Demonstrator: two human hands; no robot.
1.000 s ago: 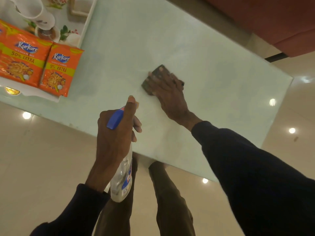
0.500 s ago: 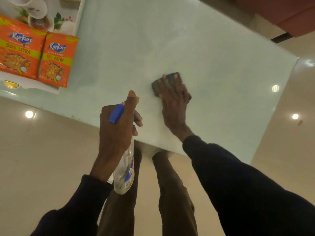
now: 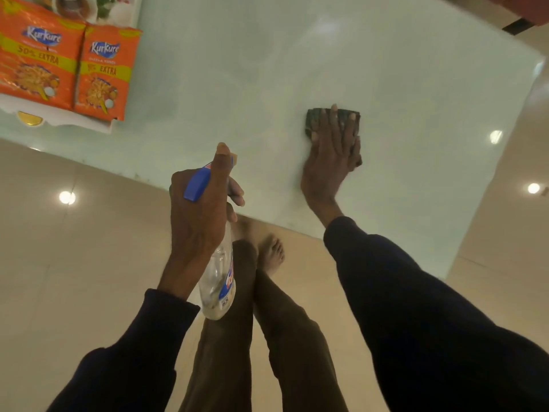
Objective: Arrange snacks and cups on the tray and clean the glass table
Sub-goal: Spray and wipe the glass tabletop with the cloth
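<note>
Right hand (image 3: 329,156) lies flat on a dark cloth (image 3: 316,117) on the glass desk (image 3: 267,69). Fingers are straight & close together, palm pressing down. Cloth sits approx 1 o'clock from frame centre, its edges showing past the fingertips.

Left hand (image 3: 202,209) is clamped round the neck of a clear spray bottle (image 3: 218,286) w/ a blue trigger head. The index finger is stretched along the top. Nozzle points toward 12 o'clock, just over the desk's near edge. Bottle body hangs toward 6 o'clock, off the desk, above the floor (image 3: 74,263).

The hands are apart, left at approx 8 o'clock of the right.

White tray (image 3: 59,121) w/ a gold handle sits at 10 o'clock on the desk, by its near edge. Two orange snack pkts (image 3: 38,58) lie on it side by side, touching. Beyond them at 11 o'clock there's crockery, too cropped to tell what.

At 6 o'clock, legs in brown trousers & a bare foot (image 3: 271,254) on the floor, btwn the two sleeves.
</note>
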